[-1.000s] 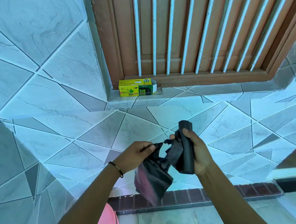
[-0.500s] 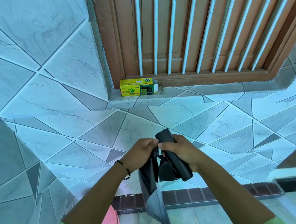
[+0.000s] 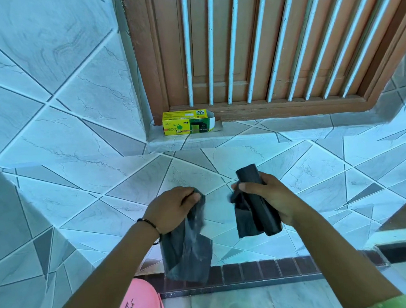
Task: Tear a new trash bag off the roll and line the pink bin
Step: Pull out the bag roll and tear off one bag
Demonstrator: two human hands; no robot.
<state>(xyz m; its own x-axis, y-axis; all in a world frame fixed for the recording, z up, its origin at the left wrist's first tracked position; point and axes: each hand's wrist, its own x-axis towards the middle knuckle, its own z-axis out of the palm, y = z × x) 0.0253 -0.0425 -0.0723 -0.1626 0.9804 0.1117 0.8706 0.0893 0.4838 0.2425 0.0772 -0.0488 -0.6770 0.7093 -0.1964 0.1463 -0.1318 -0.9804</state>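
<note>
Bin: pink bin [image 3: 140, 302] sits at about 7 o'clock in the view, cut off by the bottom edge, on the floor below the left forearm; only its rim and part of one side show, with dark markings too small to read.
Left hand: left hand [image 3: 173, 208] is just left of centre, fingers and thumb clamped on the top of the torn-off bag; a dark beaded bracelet [image 3: 149, 225] circles the wrist.
Torn-off bag: grey-black trash bag [image 3: 187, 253] hangs limp from that grip toward 6 o'clock, crumpled, its lower edge in front of the dark brick-red strip at the foot of the wall; it hangs above and just right of the bin, not touching it.
Gap: tiled wall shows between the two hands; bag and roll are apart, with nothing joining them.
Right hand: right hand [image 3: 269, 199] is just right of centre, closed around the roll.
Roll: dark roll [image 3: 259, 207] is gripped tilted, its top end poking out toward 11 o'clock above the fingers, its lower end toward 5 o'clock; a loose flap of bag hangs from its left side.
Box: yellow-green box [image 3: 187, 122] lies at 12 o'clock from the hands on the tiled ledge [image 3: 278, 130], right-hand end flap open, against the wooden frame.
Window: brown wooden shutters behind white bars [image 3: 250, 45] fill the upper right.
</note>
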